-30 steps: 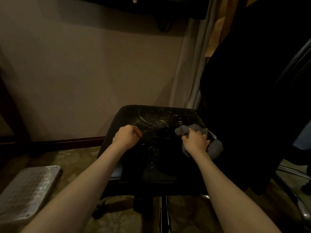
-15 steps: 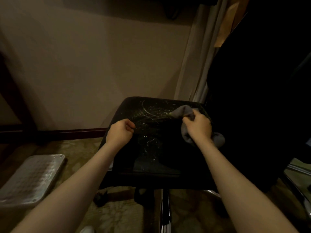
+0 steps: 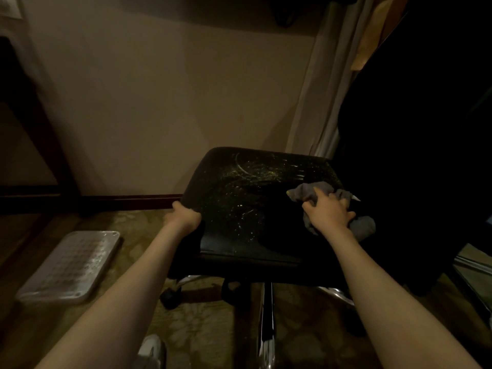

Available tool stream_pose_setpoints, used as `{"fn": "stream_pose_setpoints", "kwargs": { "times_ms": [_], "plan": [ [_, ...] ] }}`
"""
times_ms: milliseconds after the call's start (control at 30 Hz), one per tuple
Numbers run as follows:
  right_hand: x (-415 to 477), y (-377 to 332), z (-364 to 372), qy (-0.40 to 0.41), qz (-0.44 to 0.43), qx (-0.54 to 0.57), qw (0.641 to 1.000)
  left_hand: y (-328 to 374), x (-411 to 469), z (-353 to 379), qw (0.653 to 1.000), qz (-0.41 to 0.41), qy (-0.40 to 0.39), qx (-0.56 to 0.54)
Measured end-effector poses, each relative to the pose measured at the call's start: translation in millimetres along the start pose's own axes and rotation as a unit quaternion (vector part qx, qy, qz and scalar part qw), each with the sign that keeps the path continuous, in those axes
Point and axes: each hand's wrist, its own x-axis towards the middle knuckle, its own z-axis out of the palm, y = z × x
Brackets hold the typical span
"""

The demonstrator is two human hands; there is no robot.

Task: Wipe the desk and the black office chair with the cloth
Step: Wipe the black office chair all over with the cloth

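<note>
Both our arms stretch forward, bare. Our left hand [image 3: 183, 217] grips the chair [image 3: 239, 198] at its left edge; our right hand [image 3: 328, 215] clutches the cloth [image 3: 364, 226], knuckles up.

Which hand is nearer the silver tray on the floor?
Left. The left hand grips the seat edge toward the silver tray; the right hand holds the cloth farther across.

We see a black chair seat [image 3: 239, 209] flecked with pale marks, a grey cloth [image 3: 319, 189], patterned olive carpet [image 3: 202, 323], beige wall [image 3: 159, 102] above.
</note>
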Motion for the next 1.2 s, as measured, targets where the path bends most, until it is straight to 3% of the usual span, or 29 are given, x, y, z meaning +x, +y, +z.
{"fn": "stream_pose_setpoints", "kwargs": {
  "times_ms": [367,500,700,867,933,1067,1200],
  "plan": [
    [12,13,-3,-0.005,-0.035,0.033,0.999,-9,-18,11,0.996,0.028,-0.007,0.081],
    [14,14,-4,-0.013,-0.075,0.031,0.997,-2,-34,15,0.987,0.010,-0.052,0.150],
    [8,8,-8,-0.011,-0.089,0.065,0.994,19,-79,18,0.936,0.050,-0.121,0.326],
    [8,5,-8,0.011,-0.062,0.023,0.998,32,-86,2,0.910,0.102,-0.214,0.341],
    [10,8,-8,0.004,-0.059,-0.001,0.998,38,-79,-8,0.902,0.147,-0.186,0.360],
    [17,7,-6,-0.026,-0.054,-0.031,0.998,42,-66,-15,0.906,0.229,-0.050,0.352],
    [17,4,-3,-0.026,-0.047,-0.045,0.998,33,-57,5,0.917,0.240,-0.018,0.318]
  ]
}}
